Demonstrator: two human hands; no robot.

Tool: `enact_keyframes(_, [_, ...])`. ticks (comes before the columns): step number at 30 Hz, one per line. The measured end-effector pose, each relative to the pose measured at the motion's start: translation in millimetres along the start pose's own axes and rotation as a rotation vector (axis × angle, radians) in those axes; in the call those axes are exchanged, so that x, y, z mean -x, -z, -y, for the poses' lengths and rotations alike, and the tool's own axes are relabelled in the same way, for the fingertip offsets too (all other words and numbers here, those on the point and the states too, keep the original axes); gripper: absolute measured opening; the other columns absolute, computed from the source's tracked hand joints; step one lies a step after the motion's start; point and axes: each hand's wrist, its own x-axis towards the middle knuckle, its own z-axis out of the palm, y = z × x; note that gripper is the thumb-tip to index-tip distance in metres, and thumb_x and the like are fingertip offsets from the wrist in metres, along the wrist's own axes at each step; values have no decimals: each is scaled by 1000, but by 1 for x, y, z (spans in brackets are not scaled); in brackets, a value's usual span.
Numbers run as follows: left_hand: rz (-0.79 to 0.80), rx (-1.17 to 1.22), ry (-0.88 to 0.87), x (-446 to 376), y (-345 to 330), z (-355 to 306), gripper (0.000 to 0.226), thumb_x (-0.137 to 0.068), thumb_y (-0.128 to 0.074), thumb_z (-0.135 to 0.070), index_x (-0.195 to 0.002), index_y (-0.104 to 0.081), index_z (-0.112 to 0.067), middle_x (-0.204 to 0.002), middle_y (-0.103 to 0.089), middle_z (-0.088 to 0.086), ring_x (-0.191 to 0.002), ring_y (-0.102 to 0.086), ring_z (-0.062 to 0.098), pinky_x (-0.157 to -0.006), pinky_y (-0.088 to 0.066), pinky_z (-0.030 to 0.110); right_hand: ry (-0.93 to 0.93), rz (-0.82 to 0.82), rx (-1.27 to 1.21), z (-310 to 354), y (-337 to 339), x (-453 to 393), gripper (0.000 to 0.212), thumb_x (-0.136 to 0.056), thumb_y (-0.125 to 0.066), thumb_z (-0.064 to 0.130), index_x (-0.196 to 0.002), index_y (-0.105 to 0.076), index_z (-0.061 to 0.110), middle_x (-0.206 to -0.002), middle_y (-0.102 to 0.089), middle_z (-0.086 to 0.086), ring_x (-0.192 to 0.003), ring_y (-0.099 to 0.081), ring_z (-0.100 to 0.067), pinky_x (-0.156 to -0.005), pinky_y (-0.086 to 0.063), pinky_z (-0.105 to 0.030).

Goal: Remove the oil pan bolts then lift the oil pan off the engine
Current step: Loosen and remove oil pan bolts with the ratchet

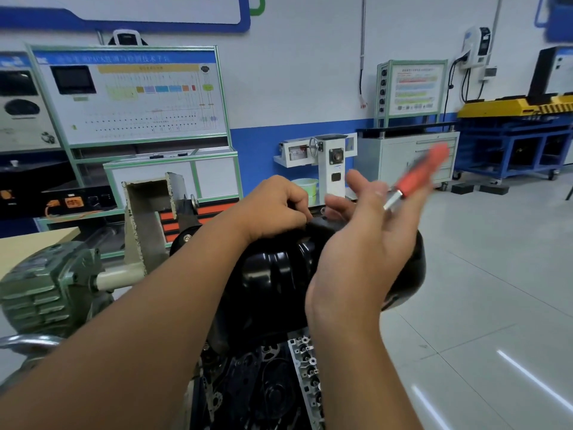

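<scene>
The black glossy oil pan [273, 274] sits on top of the engine [279, 386], which is mounted on a stand. My left hand [273, 209] reaches over the pan, its fingers curled tight at the pan's far rim; what the fingertips pinch is hidden. My right hand [362, 243] hovers above the pan's right side, palm turned left and fingers spread. It holds a red-handled tool [421, 169] by its silver collar, and the blurred handle points up and to the right.
A grey-green gearbox [46, 290] and a cream upright post [145, 218] of the engine stand are at left. A wooden tabletop [28, 243] lies at far left. Training panels [130, 94], a grey cabinet [415, 159] and a blue and yellow rack [514, 131] line the wall. Grey floor [496, 290] spreads to the right.
</scene>
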Motion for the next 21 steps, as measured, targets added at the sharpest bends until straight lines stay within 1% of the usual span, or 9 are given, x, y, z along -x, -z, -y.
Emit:
enact_keyframes(3, [-74, -27, -7, 5, -25, -8, 25, -84, -67, -22, -88, -70, 2, -69, -61, 20, -72, -54, 21, -74, -51, 41, 18, 559, 171, 8, 12, -14, 53, -102, -57, 21, -152, -48, 35, -83, -76, 13, -76, -67, -1, -80, -56, -22])
enact_keyframes(5, [-249, -301, 91, 10, -34, -8, 30, -92, -65, -13, -110, -67, 10, -67, -70, 9, -69, -63, 15, -77, -54, 33, -10, 853, 202, 15, 16, -20, 50, -100, -60, 12, -148, -56, 26, -86, -78, 4, -84, -70, -6, -85, -53, -21])
enact_keyframes(8, [-8, 48, 14, 3, -16, -7, 28, -85, -62, -17, -85, -66, 11, -67, -70, 8, -67, -58, 5, -67, -48, 40, -20, 609, 126, 14, 10, -10, 52, -100, -61, 12, -144, -57, 39, -86, -76, -6, -85, -71, -11, -85, -58, -30])
enact_keyframes(11, [-22, 25, 22, -2, -4, -2, 31, -90, -67, -8, -59, -60, -12, -51, -51, -7, -53, -44, 3, -58, -36, 30, -24, 24, -13, 8, 0, 7, 61, -104, -53, 15, -155, -39, 45, -102, -77, -6, -82, -72, -17, -79, -61, -28])
enact_keyframes(13, [-39, 3, 22, -4, -11, 0, 42, -88, -68, -10, -50, -54, -22, -47, -45, -13, -49, -41, 4, -58, -35, 26, -2, -94, -37, 6, -2, 9, 65, -105, -48, 17, -160, -27, 47, -104, -78, 1, -78, -70, -12, -76, -57, -22])
enact_keyframes(15, [-37, 12, 44, -4, -13, -2, 40, -87, -69, -24, -49, -55, -26, -49, -43, -13, -50, -39, 5, -55, -34, 26, 21, 32, 65, 4, 2, 3, 66, -103, -52, 16, -159, -31, 45, -101, -78, 8, -81, -69, -9, -79, -58, -27])
enact_keyframes(17, [-29, 4, 75, -5, -7, 2, 22, -78, -68, -34, -59, -60, -26, -52, -49, -13, -53, -45, 6, -56, -39, 26, -5, 409, 144, 8, 10, -10, 63, -96, -60, 9, -150, -50, 41, -94, -77, 5, -85, -66, -13, -86, -60, -33])
enact_keyframes(19, [-7, -27, 145, -7, -6, 14, 12, -77, -73, -27, -86, -68, -19, -78, -71, -14, -77, -66, 7, -73, -55, 29, -50, 799, 199, 15, 14, -17, 55, -90, -68, 3, -137, -66, 31, -93, -76, -7, -87, -65, -15, -87, -56, -25])
enact_keyframes(21, [-2, 22, 240, -10, -6, 22, 27, -92, -72, -13, -118, -68, -10, -112, -72, 7, -105, -68, 25, -91, -56, 35, -12, 862, 234, 15, 14, -11, 50, -89, -71, -1, -130, -71, 26, -102, -76, -10, -96, -69, -11, -88, -53, -20])
